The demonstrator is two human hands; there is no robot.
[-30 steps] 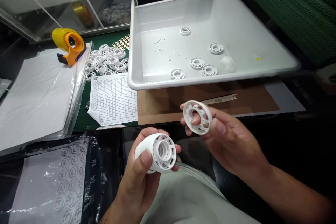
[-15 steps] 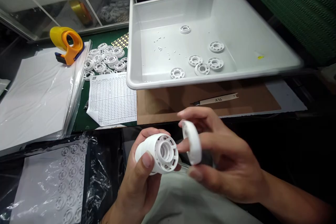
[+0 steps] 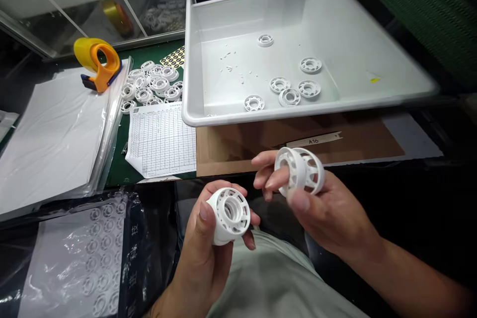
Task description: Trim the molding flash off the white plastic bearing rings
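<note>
White plastic rings (image 3: pixel 300 171), two held together face to face, sit between the thumb and curled fingers of the right hand (image 3: pixel 328 208), below the front edge of the tabletop. Stacked rings (image 3: pixel 227 216), forming a short white cylinder with its spoked end toward the camera, are clamped in the left hand (image 3: pixel 208 253), thumb on one side and fingers wrapped round the other. Both hands are closed on their parts and held apart, near each other, above the person's lap. Beyond them, a strip labelled A16 (image 3: pixel 315 140) lies on brown cardboard (image 3: pixel 238 144). A white tray (image 3: pixel 391 67) behind it holds six loose rings (image 3: pixel 288 90). To the left lie a printed sheet (image 3: pixel 162 139), a heap of rings (image 3: pixel 151 87), a yellow-orange tape dispenser (image 3: pixel 99 63) and clear plastic bags (image 3: pixel 52 134).
</note>
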